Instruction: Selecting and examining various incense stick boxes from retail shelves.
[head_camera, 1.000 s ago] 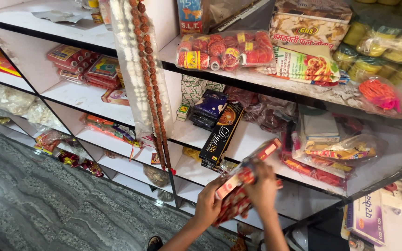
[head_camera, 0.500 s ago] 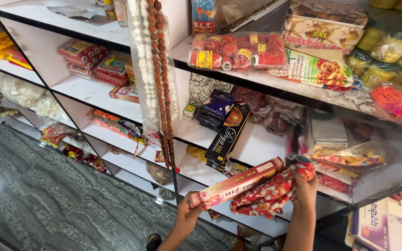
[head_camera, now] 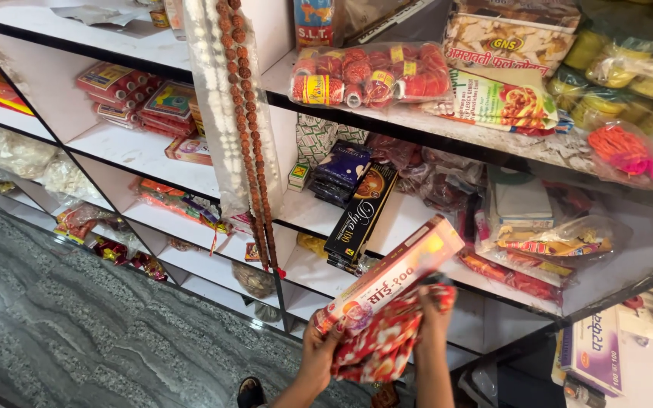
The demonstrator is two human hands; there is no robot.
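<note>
1. Long orange box (head_camera: 394,276): held slantwise in front of the white shelves (head_camera: 190,177), its lower end at the left hand (head_camera: 320,349), which is clasped about that end
2. Red patterned cloth (head_camera: 387,340): bunched just beneath the box, gripped by the right hand (head_camera: 434,313), fingers closed on it
3. Bead strings (head_camera: 247,128): hanging from the shelf upright, left of the box

My single head camera looks steeply down from above, facing the white shelves (head_camera: 153,151) close ahead, with the grey floor (head_camera: 77,332) far below at left.
</note>
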